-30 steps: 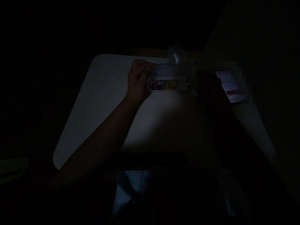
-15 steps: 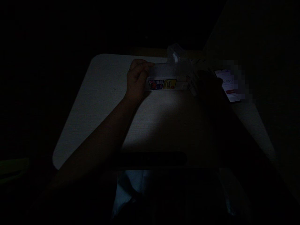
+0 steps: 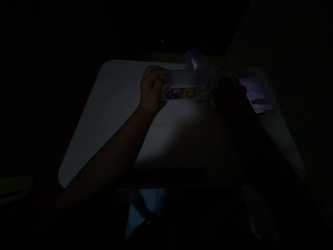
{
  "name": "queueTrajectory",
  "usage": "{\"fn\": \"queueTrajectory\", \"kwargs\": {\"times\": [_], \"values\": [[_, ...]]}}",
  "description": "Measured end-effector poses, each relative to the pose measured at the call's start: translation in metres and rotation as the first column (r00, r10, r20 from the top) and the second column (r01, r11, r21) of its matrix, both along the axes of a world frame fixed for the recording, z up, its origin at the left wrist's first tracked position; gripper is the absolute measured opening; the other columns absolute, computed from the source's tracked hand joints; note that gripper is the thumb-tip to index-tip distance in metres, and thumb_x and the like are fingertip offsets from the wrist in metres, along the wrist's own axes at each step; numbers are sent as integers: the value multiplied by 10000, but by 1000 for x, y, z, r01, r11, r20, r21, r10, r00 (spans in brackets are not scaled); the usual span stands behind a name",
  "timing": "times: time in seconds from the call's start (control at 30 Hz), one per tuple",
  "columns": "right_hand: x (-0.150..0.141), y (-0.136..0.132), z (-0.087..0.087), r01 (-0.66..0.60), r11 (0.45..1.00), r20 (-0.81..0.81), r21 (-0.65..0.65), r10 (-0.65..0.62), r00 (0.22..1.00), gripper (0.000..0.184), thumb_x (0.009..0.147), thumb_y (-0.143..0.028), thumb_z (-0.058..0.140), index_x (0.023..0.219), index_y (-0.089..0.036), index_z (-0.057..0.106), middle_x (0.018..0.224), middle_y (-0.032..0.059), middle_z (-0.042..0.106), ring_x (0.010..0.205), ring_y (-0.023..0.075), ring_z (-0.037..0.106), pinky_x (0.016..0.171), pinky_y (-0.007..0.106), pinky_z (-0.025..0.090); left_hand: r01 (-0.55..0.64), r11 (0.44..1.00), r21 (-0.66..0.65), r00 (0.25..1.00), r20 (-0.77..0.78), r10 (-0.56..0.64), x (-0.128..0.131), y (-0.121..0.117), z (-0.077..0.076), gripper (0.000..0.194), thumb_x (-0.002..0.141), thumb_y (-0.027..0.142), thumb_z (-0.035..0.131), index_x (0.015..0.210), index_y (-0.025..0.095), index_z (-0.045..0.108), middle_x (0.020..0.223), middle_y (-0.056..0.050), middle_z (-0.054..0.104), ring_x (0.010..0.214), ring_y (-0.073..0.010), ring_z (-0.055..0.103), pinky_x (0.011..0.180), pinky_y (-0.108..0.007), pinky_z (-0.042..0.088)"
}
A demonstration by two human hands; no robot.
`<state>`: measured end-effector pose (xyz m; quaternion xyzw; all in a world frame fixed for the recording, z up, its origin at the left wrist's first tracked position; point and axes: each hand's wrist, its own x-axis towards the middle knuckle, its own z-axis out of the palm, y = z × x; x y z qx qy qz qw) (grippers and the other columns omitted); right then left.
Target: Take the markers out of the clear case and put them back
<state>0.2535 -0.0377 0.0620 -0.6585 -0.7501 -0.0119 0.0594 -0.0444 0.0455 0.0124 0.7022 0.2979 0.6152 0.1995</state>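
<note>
The room is very dark. My left hand [image 3: 152, 86] is closed round the left end of a clear plastic box [image 3: 180, 77] lying on the table. A colourful label in blue, red and yellow [image 3: 180, 93] is on its near side. A clear raised plastic piece [image 3: 195, 57], perhaps its lid, stands up at the back. At the box's right end, my right hand [image 3: 229, 92] is in deep shadow with its fingers bent. Small pale shapes show by its fingertips, too dark to name.
A white table [image 3: 104, 114] with rounded corners lies under the hands. On its right side is a phone with a lit screen [image 3: 251, 93], partly blurred out. A dark bar [image 3: 169, 176] runs along the near edge. Something green [image 3: 15, 187] shows at far left.
My right hand has shifted slightly and turned at the box's right end. The pale slat-like shapes by its fingers are now less visible. My left hand and the box stay put.
</note>
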Motion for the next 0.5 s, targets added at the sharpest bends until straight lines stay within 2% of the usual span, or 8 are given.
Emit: {"fn": "queueTrajectory", "kwargs": {"times": [0.13,0.27,0.33,0.4,0.5], "values": [[1,4,-2,28,998,7,51,-28,1000,574,1138,-344,238,1655,-199,442,1759,187,307,1633,438,294,1273,754,258,1,1000,-17,1000,14,0,1,-2,3,510,932,786,610,1003,313,788,1065,-68,720,1168,-300,722,1136,-557,586],[-7,4,8,84,991,-73,107,-76,994,593,1122,-369,255,1697,-285,373,1785,68,290,1658,361,295,1357,666,229,18,1000,-22,1000,25,-17,1,-2,3,489,937,776,613,1009,324,785,1047,-62,704,1195,-310,715,1146,-572,576],[-14,0,16,17,994,-73,104,-9,997,601,1113,-370,239,1691,-307,391,1772,16,327,1648,295,338,1382,547,279,24,999,-26,999,29,-23,1,-1,2,470,940,766,618,1016,333,785,1043,-59,697,1201,-310,715,1151,-571,574],[-23,-4,24,-67,996,-62,64,71,996,609,1097,-335,231,1668,-297,442,1726,10,416,1597,235,429,1344,431,377,24,999,-30,999,32,-23,0,-1,2,468,937,763,626,1023,331,786,1046,-59,697,1193,-310,716,1154,-573,572],[-32,-9,30,-79,997,-51,-7,78,996,591,1078,-280,262,1593,-292,552,1608,42,558,1491,218,544,1277,377,447,15,1000,-17,1000,27,-15,0,-1,1,475,943,761,622,1021,324,792,1060,-60,705,1172,-299,719,1152,-562,575]]}}
